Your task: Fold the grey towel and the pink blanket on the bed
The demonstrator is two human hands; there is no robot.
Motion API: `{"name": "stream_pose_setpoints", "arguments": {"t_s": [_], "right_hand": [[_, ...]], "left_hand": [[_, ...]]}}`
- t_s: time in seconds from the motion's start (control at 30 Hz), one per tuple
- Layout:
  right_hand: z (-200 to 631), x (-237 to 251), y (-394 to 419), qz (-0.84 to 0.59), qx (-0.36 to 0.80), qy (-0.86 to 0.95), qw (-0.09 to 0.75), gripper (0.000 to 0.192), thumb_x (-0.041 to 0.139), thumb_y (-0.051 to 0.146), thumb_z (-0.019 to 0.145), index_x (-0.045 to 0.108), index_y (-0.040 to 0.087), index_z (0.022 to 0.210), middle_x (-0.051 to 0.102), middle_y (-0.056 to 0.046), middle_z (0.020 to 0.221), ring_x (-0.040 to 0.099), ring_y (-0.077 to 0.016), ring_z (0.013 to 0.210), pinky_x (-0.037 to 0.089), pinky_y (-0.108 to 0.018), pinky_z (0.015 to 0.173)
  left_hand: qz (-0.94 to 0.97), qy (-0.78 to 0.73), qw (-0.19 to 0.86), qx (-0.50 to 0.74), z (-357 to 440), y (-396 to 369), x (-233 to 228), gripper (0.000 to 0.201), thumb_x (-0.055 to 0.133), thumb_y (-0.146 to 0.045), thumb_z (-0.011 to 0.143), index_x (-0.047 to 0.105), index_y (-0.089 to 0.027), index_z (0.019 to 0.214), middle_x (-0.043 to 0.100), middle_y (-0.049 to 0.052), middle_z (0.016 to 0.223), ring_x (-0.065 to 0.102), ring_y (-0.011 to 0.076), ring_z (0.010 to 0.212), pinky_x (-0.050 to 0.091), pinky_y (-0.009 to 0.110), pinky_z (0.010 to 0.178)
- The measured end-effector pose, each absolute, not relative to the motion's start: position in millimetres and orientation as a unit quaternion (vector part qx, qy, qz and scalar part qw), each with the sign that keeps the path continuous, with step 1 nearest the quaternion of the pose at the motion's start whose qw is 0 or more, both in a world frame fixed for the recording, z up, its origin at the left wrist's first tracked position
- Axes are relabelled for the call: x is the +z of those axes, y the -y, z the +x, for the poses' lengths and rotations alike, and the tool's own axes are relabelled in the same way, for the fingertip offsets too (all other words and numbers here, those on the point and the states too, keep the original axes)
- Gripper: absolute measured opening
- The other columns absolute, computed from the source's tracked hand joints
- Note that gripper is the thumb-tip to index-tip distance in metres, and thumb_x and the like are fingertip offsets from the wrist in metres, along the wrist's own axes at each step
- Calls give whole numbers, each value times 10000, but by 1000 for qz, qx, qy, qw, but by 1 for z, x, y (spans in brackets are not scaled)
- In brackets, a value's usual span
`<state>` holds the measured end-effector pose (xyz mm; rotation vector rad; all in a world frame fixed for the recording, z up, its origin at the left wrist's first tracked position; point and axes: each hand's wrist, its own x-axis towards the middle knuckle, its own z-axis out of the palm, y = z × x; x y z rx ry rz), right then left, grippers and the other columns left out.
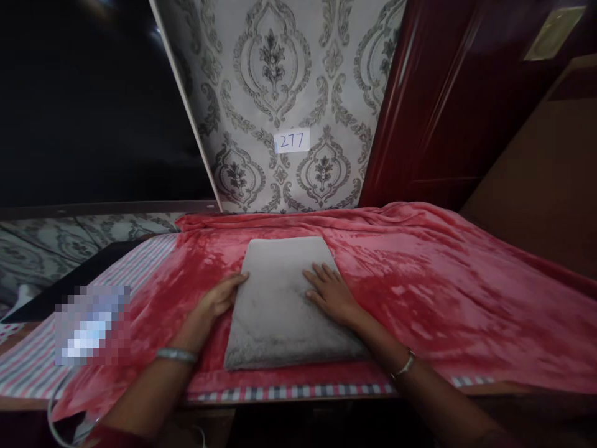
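A flat grey plush cloth (280, 311), folded into a neat rectangle, lies on a red plush blanket (396, 298). My right hand (331, 295) rests palm down on the cloth's right part, its fingers stretched out and spread. At the left edge of the cloth is my left hand (224, 295), fingers extended, with the tips touching that edge. Neither hand grips the cloth. Part of the cloth's lower right corner is hidden behind my right forearm.
Under the blanket a striped tablecloth (149, 261) covers the table. A large dark screen (102, 112) stands at the back left. A blurred-out object (91, 326) with a white cable sits at the left. A dark red wooden panel (429, 93) and brown board (550, 168) stand right.
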<state>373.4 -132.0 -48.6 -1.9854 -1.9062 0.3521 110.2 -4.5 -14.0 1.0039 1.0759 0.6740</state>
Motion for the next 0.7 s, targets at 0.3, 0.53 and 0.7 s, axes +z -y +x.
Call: {"name": "stream_pose_setpoints", "arguments": {"t_s": [0.3,0.53,0.7], "right_hand": [[410,-76,197,-601,351,425,578,668,634,508,810,522,244,1414,566,-111,1433,542,-274,1300,430,-461,1083],[401,-53,219,-491,567,272,603,545,794,432,670,685,214,1158,738,-82,1136,683,-265,1047,526,-401,931],[398,-50,205,-523,584,271,558,411,714,497,728,721,197,1008,759,-80,951,701,-273,938,562,-414,858]], "left_hand": [[389,-449,756,275,86,68,-29,455,857,-265,629,737,-107,1038,769,145,964,726,332,951,599,368,794],[336,-473,762,288,90,80,-31,500,827,-178,596,713,-137,1081,769,86,899,729,299,926,604,379,833],[437,-502,674,320,89,99,-20,357,823,-264,618,737,-181,954,758,100,985,664,360,1099,560,458,939]]}}
